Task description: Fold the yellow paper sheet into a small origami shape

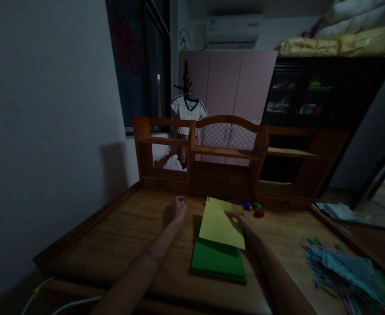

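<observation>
My left hand [179, 210] is closed around a small purple craft punch [181, 201], of which only the white-dotted end shows clearly. It rests over the desk, left of a yellow sheet of paper [220, 223]. Small dark marks that look like punched holes sit at the sheet's top left corner. My right hand [243, 220] grips the sheet at its right edge, with the index finger stretched across its face. The sheet lies tilted over a stack of green sheets [218, 262], covering its upper part.
Several small purple, green and red punches, among them a red one [259, 213], lie behind my right hand. A heap of cut, perforated paper pieces [346, 267] covers the desk's right side. A wooden shelf unit [225, 152] borders the back, and a wall [64, 131] the left.
</observation>
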